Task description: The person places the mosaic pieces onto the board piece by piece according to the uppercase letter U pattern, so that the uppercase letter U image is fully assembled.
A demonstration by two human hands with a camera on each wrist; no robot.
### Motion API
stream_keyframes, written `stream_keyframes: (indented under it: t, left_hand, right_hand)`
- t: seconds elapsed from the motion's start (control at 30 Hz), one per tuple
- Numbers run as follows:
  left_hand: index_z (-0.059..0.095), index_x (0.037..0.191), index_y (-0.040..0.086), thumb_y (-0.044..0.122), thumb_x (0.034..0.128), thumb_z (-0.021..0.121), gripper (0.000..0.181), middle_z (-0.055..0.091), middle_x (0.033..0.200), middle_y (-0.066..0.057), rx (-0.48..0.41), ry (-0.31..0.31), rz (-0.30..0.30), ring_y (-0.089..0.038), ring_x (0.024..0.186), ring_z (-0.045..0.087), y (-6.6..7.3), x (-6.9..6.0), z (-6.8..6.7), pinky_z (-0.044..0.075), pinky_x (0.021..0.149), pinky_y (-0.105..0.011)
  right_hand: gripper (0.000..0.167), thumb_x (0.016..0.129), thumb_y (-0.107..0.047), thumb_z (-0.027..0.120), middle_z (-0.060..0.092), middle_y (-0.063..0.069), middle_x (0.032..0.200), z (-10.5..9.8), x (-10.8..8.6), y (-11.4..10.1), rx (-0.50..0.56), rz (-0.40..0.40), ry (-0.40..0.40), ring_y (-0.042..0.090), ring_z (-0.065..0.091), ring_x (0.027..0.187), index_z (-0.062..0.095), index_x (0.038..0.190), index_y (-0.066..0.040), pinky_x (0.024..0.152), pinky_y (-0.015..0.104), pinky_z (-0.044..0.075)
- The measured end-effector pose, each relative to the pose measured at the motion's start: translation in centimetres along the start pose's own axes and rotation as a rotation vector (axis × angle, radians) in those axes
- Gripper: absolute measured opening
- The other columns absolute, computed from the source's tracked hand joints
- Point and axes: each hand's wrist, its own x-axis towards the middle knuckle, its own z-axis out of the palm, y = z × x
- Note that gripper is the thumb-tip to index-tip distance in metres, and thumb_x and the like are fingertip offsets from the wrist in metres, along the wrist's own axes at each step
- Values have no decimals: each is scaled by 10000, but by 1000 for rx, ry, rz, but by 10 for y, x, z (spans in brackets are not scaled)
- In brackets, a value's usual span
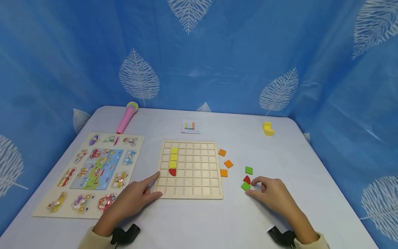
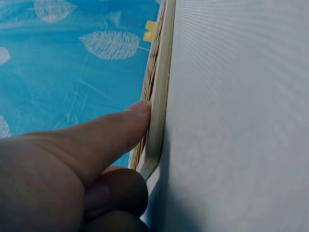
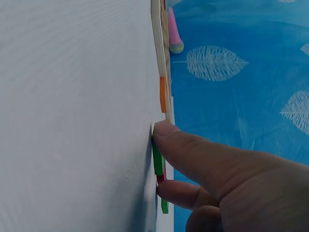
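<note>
A wooden grid board [image 1: 199, 190] lies on the table, with several yellow square tiles [image 1: 173, 157] in one column and a red quarter-round tile [image 1: 172, 172] below them. My left hand [image 1: 136, 197] rests at the board's near left corner, index finger and thumb touching its edge. In the left wrist view, the thumb [image 2: 130, 121] presses against the board's side. To the right of the board, my right hand [image 1: 273, 194] touches a green tile [image 1: 245, 186] with its thumb; the index fingertip is beside a loose red tile [image 1: 247, 179]. Another green tile [image 1: 248, 170] lies just beyond.
Several orange tiles [image 1: 228, 163] lie along the board's right side. A pattern card [image 1: 191, 127] sits behind the board. At left are a picture puzzle board [image 1: 127, 197] and a pink toy microphone [image 1: 125, 119]; a yellow block [image 1: 267, 129] stands at the back right.
</note>
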Motion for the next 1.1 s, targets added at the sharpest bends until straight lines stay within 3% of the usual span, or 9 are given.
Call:
stream_keyframes:
  t: [0.2,0.43,0.6,0.9,1.1]
  left_hand:
    - [499,1530,126,399,925,758,712,474,623,53,5,-3,17,-98,515,398,2,5,1,306,494,-253]
    - [495,1532,118,406,919,760,728,473,612,55,15,22,-10,-92,504,393,-5,-6,-2,311,486,-256]
    - [496,1531,120,425,914,759,737,477,610,56,-9,13,-24,-92,503,398,-6,-10,-1,314,484,-254]
    - [494,1534,133,439,918,751,734,480,606,51,6,0,-18,-96,500,397,-3,-3,1,315,487,-255]
    - [496,1533,131,427,919,754,728,474,606,52,4,4,6,-92,498,394,-1,1,1,309,483,-255]
  right_hand:
    - [330,787,-383,890,445,-49,568,3,-4,2,-12,13,14,124,389,520,764,992,-157,493,258,286]
    - [241,817,-344,872,431,-79,559,7,4,-3,12,-63,31,80,351,499,764,969,-191,488,247,275]
    - [212,820,-311,872,428,-82,546,6,1,-5,19,-63,16,79,354,484,768,963,-194,477,247,280]
    - [285,819,-335,872,449,-66,561,5,-2,-3,1,-17,14,113,389,509,782,1044,-185,506,268,292]
    - [250,829,-315,865,441,-79,557,3,-3,0,2,-38,26,92,375,502,786,1023,-179,489,257,285]
